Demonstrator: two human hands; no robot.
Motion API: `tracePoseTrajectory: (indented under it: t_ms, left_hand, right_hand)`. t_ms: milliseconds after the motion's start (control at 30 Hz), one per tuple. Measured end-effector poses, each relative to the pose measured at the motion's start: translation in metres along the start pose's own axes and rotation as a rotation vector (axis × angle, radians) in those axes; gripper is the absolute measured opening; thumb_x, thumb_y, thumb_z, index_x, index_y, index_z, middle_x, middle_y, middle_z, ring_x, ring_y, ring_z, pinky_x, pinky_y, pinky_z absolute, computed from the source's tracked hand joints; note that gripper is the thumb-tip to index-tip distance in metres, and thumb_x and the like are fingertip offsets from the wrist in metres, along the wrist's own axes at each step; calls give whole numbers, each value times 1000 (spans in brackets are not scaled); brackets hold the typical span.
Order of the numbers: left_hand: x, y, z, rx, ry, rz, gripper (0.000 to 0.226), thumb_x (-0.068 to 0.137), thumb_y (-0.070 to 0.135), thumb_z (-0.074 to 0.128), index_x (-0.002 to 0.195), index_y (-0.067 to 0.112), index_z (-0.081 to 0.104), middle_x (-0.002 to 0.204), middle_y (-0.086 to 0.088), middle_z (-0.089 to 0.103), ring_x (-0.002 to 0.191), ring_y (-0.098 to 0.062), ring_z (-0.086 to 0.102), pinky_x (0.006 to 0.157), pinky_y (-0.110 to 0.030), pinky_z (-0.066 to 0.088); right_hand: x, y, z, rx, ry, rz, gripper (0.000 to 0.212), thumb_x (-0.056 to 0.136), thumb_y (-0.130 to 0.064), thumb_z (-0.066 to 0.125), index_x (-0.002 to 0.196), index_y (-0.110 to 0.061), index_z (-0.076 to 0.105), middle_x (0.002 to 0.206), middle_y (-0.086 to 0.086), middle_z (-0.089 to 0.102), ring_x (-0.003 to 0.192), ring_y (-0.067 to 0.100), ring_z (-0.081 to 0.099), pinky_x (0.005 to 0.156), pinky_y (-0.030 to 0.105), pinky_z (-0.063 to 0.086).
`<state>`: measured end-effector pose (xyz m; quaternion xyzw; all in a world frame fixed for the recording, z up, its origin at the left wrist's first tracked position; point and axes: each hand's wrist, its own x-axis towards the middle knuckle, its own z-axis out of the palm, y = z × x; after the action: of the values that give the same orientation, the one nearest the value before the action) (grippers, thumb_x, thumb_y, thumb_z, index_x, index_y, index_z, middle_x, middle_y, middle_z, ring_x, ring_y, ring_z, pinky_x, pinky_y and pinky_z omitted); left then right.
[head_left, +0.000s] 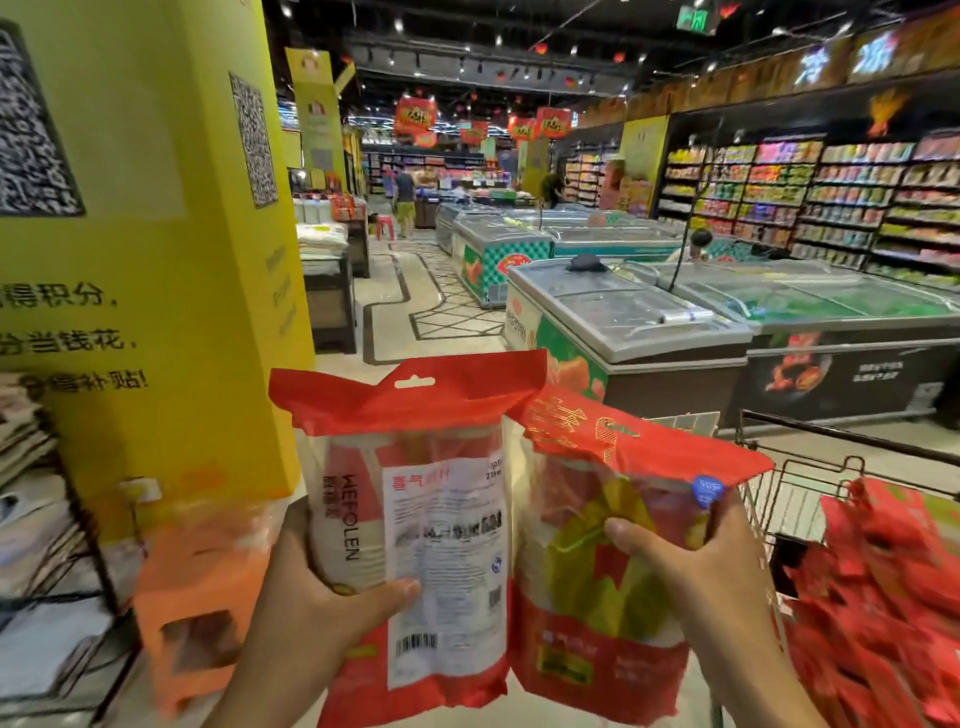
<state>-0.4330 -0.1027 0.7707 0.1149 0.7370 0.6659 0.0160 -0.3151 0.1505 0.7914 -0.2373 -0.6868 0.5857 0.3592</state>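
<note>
My left hand (317, 603) grips a red and clear packet of paper cups (415, 519), its back label with a barcode facing me. My right hand (696, 561) grips a second red packet (597, 587) with yellow and red print, tilted to the right. The two packets touch side by side in front of me, both upright and raised above the floor.
A wire shopping cart (795, 488) stands at the right, with several red packets (883, 597) in it. A yellow pillar (156, 260) rises at the left, an orange plastic stool (197, 597) by its foot. Chest freezers (649, 317) line the aisle ahead; shelves (831, 197) at far right.
</note>
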Motion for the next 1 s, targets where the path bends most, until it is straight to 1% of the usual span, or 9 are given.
tracePoseTrajectory:
  t_ms: [200,333,467,533,633,767,833,933,1000]
  left_hand:
    - [91,-6,16,47,30,28,82,54,-3,93,109,41,50,104,3,70,82,7,69,64,-21,53]
    - [166,0,37,80,57,30,81,51,4,94,105,43,49,95,9,74,78,11,68,68,-22,49]
    - [238,-3,64,72,54,41,81,45,13,94,106,43,50,94,33,70,80,8,69,71,-28,50]
    - [271,-9,80,71,40,49,81,49,7,94,107,42,51,94,32,71,82,7,70,70,-28,51]
    - [319,-17,110,68,-1,49,81,51,0,94,109,38,53,97,11,75,83,-5,73,70,-30,53]
    - [385,-29,166,60,-148,65,83,51,-5,95,115,28,53,104,3,70,91,-11,68,68,-28,50]
    - [419,-36,198,51,-240,57,87,43,-1,101,107,33,52,102,4,69,90,-11,68,69,-29,50]
    - [472,-51,252,40,-378,36,80,34,18,90,103,33,52,100,3,70,89,-16,69,73,-38,54]
    - [505,-61,286,19,-479,51,84,36,14,93,108,31,54,101,1,70,89,-18,69,75,-41,55]
  right_hand:
    - [87,38,56,81,-37,8,76,59,-8,94,122,-26,57,105,-8,74,85,2,71,72,26,52]
    - [162,53,94,137,-47,17,81,56,-11,97,124,-28,57,106,-11,73,87,-1,71,73,25,51]
    - [232,65,118,175,-54,45,79,60,-11,95,126,-29,56,108,-12,72,87,-2,70,73,26,52]
    - [263,71,122,168,-38,39,81,57,-13,97,125,-30,57,108,-13,72,88,-2,70,73,25,52]
    - [300,80,120,152,16,47,79,59,-14,96,125,-31,55,108,-15,71,88,-4,70,73,24,51]
    - [345,105,109,112,144,57,84,53,-15,99,124,-31,56,110,-11,73,92,4,72,82,33,56]
    - [365,117,102,85,238,63,86,49,-20,97,124,-31,56,111,-10,74,95,7,73,84,35,57]
    - [396,134,92,54,385,78,82,52,-11,97,122,-27,58,108,-7,75,94,9,74,88,39,58]
    - [415,141,89,26,473,85,82,49,-17,94,122,-26,59,107,-6,76,95,12,74,91,43,58]
